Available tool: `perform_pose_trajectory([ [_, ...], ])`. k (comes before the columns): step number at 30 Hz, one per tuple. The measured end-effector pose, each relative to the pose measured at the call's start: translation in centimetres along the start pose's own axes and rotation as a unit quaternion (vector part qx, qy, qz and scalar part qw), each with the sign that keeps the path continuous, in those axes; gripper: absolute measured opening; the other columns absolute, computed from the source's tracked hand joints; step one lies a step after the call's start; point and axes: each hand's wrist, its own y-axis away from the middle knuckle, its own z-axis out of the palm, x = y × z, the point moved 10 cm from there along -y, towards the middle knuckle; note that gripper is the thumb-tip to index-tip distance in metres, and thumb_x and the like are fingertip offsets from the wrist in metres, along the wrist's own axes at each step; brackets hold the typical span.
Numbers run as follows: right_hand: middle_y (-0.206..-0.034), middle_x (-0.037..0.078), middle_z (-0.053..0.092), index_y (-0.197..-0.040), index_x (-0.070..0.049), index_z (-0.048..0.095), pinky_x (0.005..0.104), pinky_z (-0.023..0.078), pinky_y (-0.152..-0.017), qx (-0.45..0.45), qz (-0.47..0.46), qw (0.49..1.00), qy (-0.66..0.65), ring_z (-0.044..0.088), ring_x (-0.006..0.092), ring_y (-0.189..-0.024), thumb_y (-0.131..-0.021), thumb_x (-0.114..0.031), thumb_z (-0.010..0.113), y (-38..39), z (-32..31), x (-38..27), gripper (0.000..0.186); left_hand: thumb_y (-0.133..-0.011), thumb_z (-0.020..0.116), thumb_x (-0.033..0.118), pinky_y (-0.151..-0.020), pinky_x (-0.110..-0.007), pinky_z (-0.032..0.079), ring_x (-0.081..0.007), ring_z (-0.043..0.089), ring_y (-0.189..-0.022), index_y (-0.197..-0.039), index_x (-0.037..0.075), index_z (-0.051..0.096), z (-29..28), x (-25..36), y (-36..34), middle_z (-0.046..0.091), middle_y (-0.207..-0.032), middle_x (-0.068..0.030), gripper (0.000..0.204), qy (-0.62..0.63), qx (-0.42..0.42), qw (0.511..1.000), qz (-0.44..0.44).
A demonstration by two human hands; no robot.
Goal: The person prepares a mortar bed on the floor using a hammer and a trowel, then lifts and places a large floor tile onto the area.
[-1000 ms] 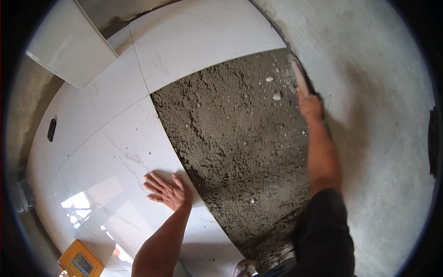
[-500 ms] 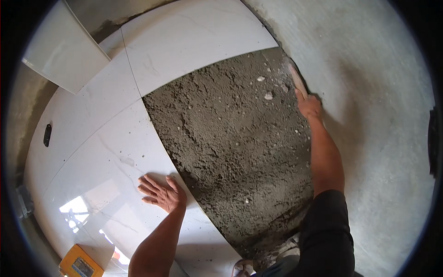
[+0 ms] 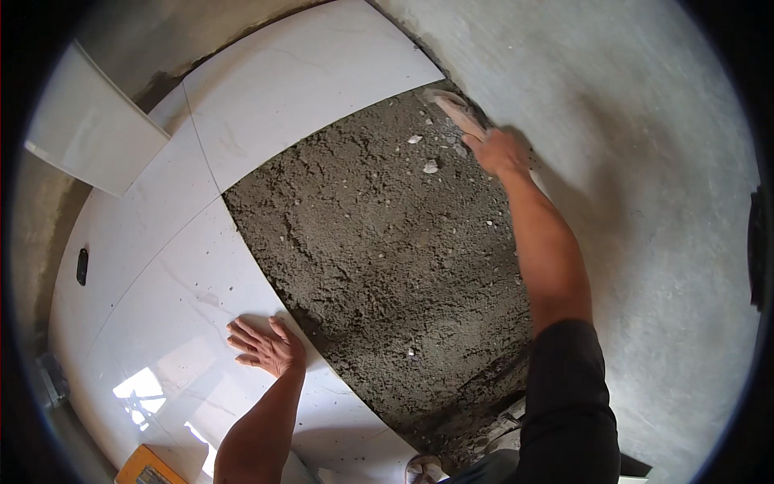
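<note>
Left hand (image 3: 272, 348): spread flat on white tile (image 3: 210, 278), holding nothing, left of the mortar bed (image 3: 387, 242).
Right hand (image 3: 500, 153): curled around a pale tool (image 3: 459, 114), blurred.
Tool's place: mortar bed's far right corner, near the grey wall (image 3: 637, 282).

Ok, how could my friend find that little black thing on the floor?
Find the big patch of rough grey mortar, then look left to the shiny white tiles. Past the left hand, near the tiles' left edge, lies the small black object. It's slim and dark, unlike the wider orange thing at the bottom.
</note>
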Motion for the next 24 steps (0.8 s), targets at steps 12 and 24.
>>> perform_pose_trajectory([
  [12,-0.1,0.019,0.064,-0.108,0.0,0.062,0.0391,0.048,-0.08,-0.117,-0.003,0.985,0.126,0.063,0.0301,-0.09,-0.083,-0.055,0.056,4.5,-1.0,5.6,0.061,-0.09,0.023,0.057,-0.11,-0.054,-0.003,-0.0305,-0.002,-0.141,-0.146,0.009,0.005,0.3,-0.2,-0.1,-0.001,-0.154,-0.0071,0.076,0.003,0.002,1.0,0.003],
  [24,-0.085,0.023,0.064,-0.101,-0.001,0.058,0.0462,0.049,-0.076,0.047,-0.021,0.996,-0.074,0.062,0.0398,-0.084,-0.084,-0.061,0.047,5.1,-0.4,0.6,0.063,-0.09,0.028,0.057,-0.109,-0.057,-0.001,-0.0318,0.001,-0.141,-0.146,0.009,0.004,-0.1,0.2,0.0,0.002,-0.154,-0.0069,0.078,0.006,0.035,0.999,0.019],
])
